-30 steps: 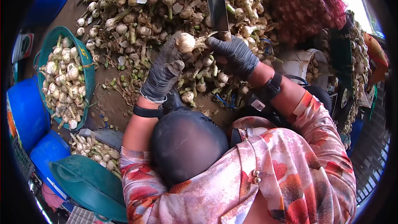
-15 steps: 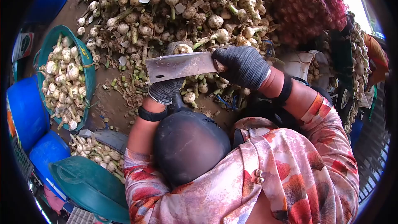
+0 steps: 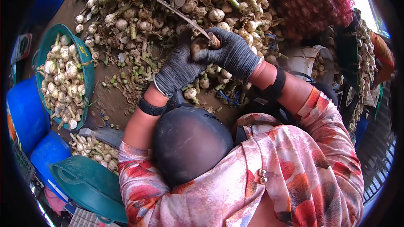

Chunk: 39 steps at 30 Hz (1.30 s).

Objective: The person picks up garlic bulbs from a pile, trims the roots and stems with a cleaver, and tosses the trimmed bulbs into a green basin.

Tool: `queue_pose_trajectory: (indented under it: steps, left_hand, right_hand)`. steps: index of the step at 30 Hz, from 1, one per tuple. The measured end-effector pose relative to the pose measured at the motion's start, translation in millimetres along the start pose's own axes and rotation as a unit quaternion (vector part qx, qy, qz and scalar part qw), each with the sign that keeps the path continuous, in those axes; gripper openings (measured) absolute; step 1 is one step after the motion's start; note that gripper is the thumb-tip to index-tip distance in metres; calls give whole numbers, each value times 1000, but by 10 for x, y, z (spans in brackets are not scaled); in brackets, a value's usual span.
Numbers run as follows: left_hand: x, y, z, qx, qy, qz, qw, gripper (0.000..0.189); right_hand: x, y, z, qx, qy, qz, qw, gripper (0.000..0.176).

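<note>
My right hand [image 3: 235, 54], in a dark grey knitted glove, is closed around the handle of a cleaver [image 3: 179, 13]. The blade is turned nearly edge-on and points up and left. Close against it, my left hand [image 3: 181, 68] is gloved the same way, its fingers curled around a brownish garlic bulb [image 3: 197, 47] that is mostly hidden between the hands. Beyond them spreads a large heap of garlic bulbs [image 3: 214, 14] with stems. Cut stem pieces [image 3: 136, 73] lie on the ground to the left.
A green basket [image 3: 87, 75] of trimmed garlic stands at left, near blue drums [image 3: 27, 111]. An overturned-looking green tub [image 3: 90, 185] sits lower left. A red mesh sack [image 3: 311, 6] and white bucket [image 3: 301, 61] are at right. My dark-covered knee [image 3: 193, 145] is below the hands.
The cleaver has swung from lying broadside across the left hand to nearly edge-on, pointing up-left. My hands have come together, the right one moving left and the left one rising into view.
</note>
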State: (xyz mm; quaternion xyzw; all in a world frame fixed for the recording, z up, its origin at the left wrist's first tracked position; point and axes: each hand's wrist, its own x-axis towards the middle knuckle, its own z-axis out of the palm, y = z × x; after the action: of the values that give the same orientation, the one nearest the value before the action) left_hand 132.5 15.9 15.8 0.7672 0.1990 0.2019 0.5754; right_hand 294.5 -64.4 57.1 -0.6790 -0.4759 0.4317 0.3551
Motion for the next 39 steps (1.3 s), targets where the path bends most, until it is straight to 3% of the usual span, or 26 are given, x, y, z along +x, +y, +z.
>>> queue_pose_trajectory:
  steps: [2,5,7,9,11,13,16,19,22,23,24,25,27,29,30,31,32,33,34,35,37,39]
  left_hand:
    - [7,25,-77,23,0,23,999,68]
    - [-72,-80,-111,-117,40,-180,976,53]
    - [-242,-408,-84,3,55,-83,995,48]
    - [-401,-657,-50,119,65,14,991,46]
    - [-455,-756,-56,198,67,25,978,46]
    - [-401,-550,-54,134,77,-47,987,47]
    - [-355,-312,-92,37,101,-11,994,46]
    - [-370,-381,-99,155,73,57,984,44]
    - [-324,-173,-114,108,68,36,991,39]
    - [-333,-73,-122,109,65,18,992,38]
    - [-325,132,-118,4,124,-90,988,38]
    - [-338,250,-186,-14,105,-44,993,41]
    - [-367,197,-305,-20,118,-62,991,39]
    - [-405,30,-619,-7,194,-111,975,34]
    - [-462,-78,-915,-115,279,-154,941,29]
    - [-612,-97,-1348,-288,306,-55,906,34]
    - [-755,-120,-1780,-451,304,47,838,41]
    - [-943,-6,-2165,-538,279,119,786,53]
    - [-1013,285,-2251,-487,414,136,757,68]
    - [-919,468,-2199,-425,557,88,708,74]
    - [-943,130,-2087,-348,513,-24,784,66]
    - [-859,-347,-1446,-153,328,-188,913,44]
  right_hand:
    - [1,69,-58,-19,20,-29,999,50]
    - [-128,72,-179,-146,24,-80,986,39]
    - [-207,115,-246,-257,-15,-139,956,31]
    - [-259,61,-250,-284,-65,-124,949,27]
    - [-265,43,-246,-291,-92,-127,944,27]
    - [-244,65,-220,-317,-96,-125,935,26]
    - [-223,71,-203,-342,-109,-112,927,25]
    - [-185,220,-202,-356,-108,-116,921,24]
    - [-123,399,-256,-349,-77,-170,918,23]
    - [-96,481,-331,-365,-44,-122,922,24]
    - [-31,627,-454,-380,-9,-75,922,25]
    - [16,665,-549,-394,26,-29,918,25]
    - [-24,589,-632,-378,28,28,925,47]
    - [-101,398,-625,-331,47,-60,941,43]
    - [-96,332,-646,-314,63,-72,945,40]
    - [-74,280,-645,-296,77,-86,948,37]
    - [-50,302,-664,-288,102,-85,948,35]
    - [-52,350,-691,-281,124,-80,948,35]
    - [-51,375,-703,-286,143,-81,944,34]
    - [-33,428,-699,-244,149,-111,952,34]
    - [-16,426,-635,-216,132,-94,963,33]
    - [-38,412,-533,-237,104,-80,963,32]
